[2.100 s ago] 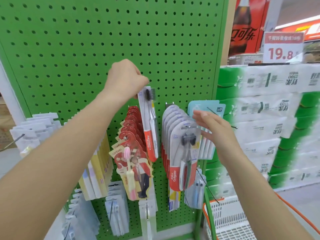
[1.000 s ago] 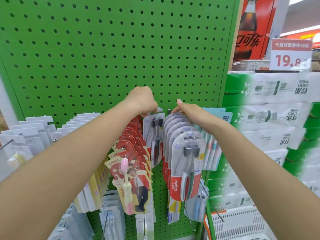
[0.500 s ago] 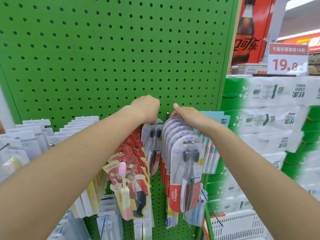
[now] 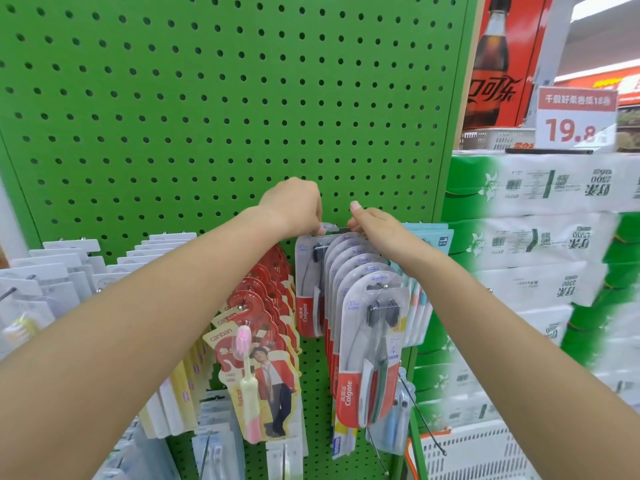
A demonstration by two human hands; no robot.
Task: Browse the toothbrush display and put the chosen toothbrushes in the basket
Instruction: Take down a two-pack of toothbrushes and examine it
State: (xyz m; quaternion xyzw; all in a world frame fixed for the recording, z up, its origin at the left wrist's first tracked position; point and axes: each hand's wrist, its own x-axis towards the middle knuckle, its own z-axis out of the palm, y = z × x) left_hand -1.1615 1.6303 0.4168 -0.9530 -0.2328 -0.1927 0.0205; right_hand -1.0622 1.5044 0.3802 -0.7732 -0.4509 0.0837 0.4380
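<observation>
Up at the green pegboard [image 4: 214, 98], both hands meet at the back of one hook: the left hand [image 4: 294, 206] has its fingers curled down over the top edge of a Colgate toothbrush pack [image 4: 308, 289], pinching the card where it hangs against the board, while the right hand [image 4: 377, 226] lies just beside it with fingers bent over the tops of the row of Colgate packs [image 4: 367, 341] strung along the same hook, thumb raised; whether those fingers actually pinch a card or only press on it cannot be told. That held pack sits upright at the rear of the row, its red foot with the brand name showing to the left of the others. Left of them hangs a row of red Canban children's toothbrush cards [image 4: 263, 358], the front one with a pink-and-cream brush. Pale teal packs [image 4: 433, 237] hang behind the right wrist, and white-carded packs [image 4: 69, 268] fill the far left hooks. A white basket with an orange rim [image 4: 478, 452] stands at the lower right, apart from both hands, beside stacked green-and-white tissue rolls [image 4: 540, 237] under a 19.8 price sign [image 4: 575, 119]
</observation>
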